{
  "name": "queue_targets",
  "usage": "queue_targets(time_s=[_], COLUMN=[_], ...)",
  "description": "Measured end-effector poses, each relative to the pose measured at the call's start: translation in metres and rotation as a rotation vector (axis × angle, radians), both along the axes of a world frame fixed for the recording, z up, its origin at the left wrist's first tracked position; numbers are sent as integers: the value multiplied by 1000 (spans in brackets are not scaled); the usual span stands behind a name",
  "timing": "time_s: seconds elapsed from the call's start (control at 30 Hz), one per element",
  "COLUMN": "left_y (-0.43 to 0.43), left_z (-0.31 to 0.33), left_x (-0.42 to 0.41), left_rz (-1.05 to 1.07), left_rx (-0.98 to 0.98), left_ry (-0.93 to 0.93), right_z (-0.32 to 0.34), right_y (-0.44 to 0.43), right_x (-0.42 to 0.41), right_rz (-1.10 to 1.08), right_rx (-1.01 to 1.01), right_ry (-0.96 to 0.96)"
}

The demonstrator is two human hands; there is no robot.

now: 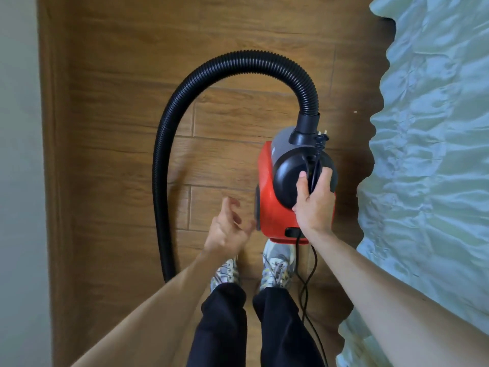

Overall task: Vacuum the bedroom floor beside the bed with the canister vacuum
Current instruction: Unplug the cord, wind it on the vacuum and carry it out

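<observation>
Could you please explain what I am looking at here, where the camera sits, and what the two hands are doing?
There is one picture, taken by a wide-angle camera worn on a person's head, looking down past their arms and legs. No robot is involved; the bare hands do the work. The right hand has its grip on the black carry handle of a red canister vacuum, with the power cord pressed under the fingers; its plug pokes out near the hose socket. The black ribbed hose arcs over the wooden floor and drops on the left. The left hand is open and holds nothing. A bed with pale blue bedding runs along the right.
</observation>
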State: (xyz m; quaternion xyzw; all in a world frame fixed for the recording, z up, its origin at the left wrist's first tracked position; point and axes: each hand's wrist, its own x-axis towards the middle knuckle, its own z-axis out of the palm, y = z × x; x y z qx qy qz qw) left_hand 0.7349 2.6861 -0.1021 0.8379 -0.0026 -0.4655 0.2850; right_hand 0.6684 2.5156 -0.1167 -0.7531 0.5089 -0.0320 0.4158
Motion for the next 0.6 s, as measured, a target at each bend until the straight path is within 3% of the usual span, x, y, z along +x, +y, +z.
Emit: queue_targets(time_s=[0.17, 0.33, 0.6], left_y=[51, 77, 100], left_z=[-26, -57, -91], left_x=[70, 129, 160], left_rz=[-18, 18, 43], left_rx=[281, 498, 371], left_ry=[-182, -196, -27], right_z=[-6, -10, -10], right_y=[5, 5, 5], right_x=[2, -1, -1], right_rz=[-26, -59, -42], right_rx=[-63, -73, -83], right_ry=[-11, -22, -40])
